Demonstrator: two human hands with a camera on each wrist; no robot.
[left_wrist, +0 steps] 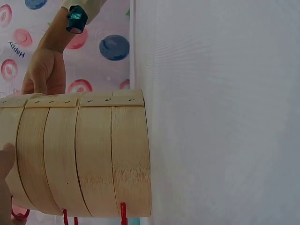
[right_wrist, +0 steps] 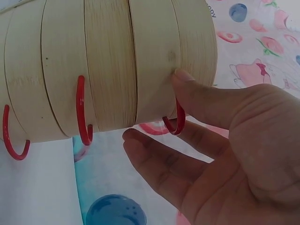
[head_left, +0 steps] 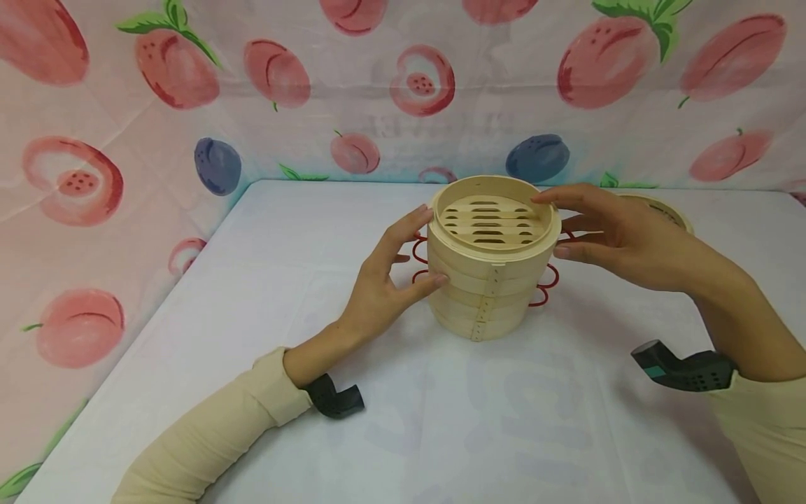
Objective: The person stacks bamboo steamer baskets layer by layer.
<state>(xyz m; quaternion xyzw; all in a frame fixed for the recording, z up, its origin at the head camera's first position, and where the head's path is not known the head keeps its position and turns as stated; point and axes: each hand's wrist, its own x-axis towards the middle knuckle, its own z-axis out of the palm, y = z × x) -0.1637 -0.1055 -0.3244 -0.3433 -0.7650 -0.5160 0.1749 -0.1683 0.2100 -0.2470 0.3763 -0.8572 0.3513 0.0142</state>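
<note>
A stack of round bamboo steamer baskets stands upright on the white table, with slats showing inside the top one. Red loop handles stick out from its sides. My left hand holds the stack's left side, thumb on the front wall and index finger up at the rim. My right hand is at the upper right: its index finger reaches over the rim and its thumb presses the outer wall beside a red handle. In the right wrist view two other fingers extend below that handle.
Behind my right hand lies a round bamboo lid, partly hidden by it. The white table runs back to a fruit-print cloth, which also hangs along the left side. Both wrists carry black camera mounts.
</note>
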